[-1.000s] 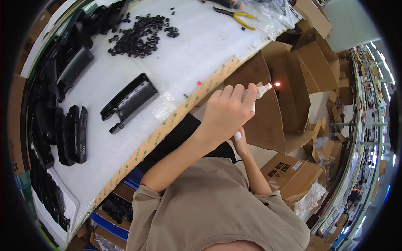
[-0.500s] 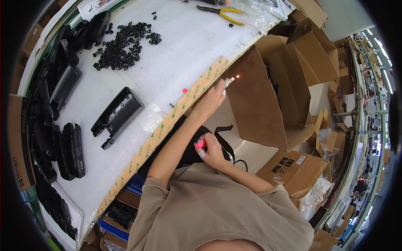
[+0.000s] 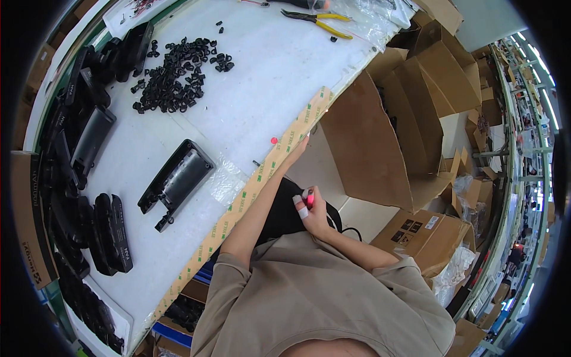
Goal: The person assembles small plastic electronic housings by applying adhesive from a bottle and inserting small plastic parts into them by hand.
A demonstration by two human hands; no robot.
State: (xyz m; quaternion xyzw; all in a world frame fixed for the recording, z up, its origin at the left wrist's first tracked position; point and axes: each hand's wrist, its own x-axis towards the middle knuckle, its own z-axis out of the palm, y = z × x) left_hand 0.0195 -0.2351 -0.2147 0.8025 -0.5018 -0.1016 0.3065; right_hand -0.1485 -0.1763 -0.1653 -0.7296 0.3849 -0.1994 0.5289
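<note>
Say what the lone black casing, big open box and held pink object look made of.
Casing: likely plastic, satin black, with soft highlights. Box: cardboard, matte brown, with folded flaps. Pink object: perhaps glossy plastic, from its brightness; too small to confirm.

Open room was seen on the white worktable (image 3: 238, 101) between the pile of small black parts (image 3: 181, 89) and the tan tape strip (image 3: 275, 157), with passage hemmed by a lone black casing (image 3: 181, 175) and, beyond the left hand (image 3: 297, 153), blocked by a cardboard box (image 3: 363, 143).
</note>
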